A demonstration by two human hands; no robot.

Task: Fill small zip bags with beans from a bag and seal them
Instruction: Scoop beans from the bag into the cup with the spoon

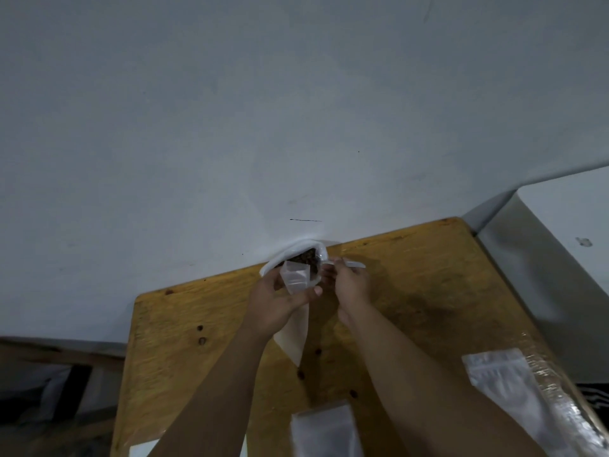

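In the head view, two hands are seen over one yellow-brown wooden counter [197,324] set against a pale grey wall [197,127]. One large white plastic bag [280,255] is stood at the counter's far edge, open at the top, and dark brown beans [304,258] are seen inside it.

One small clear zip bag [298,278] is held upright just in front of that opening by the left hand [276,301], whose fingers and thumb are curled round its sides. Whether anything lies in it cannot be told.

One translucent white plastic scoop [349,264] is pinched by the right hand [351,283], the fingers closed on its handle. Its bowl, beside the beans, is blurred.

Three flat pouches are counted on the counter:
- a pale cream pouch [295,338], partly hidden under the left wrist
- a clear pouch [494,377] near the right edge
- a frosted pouch [321,430], partly covered by the right forearm

A white scrap [141,450] is cut off by the lower edge and cannot be identified. Crinkled clear film [566,417] is laid along the right edge. One white box [560,219] is seen beside the counter.
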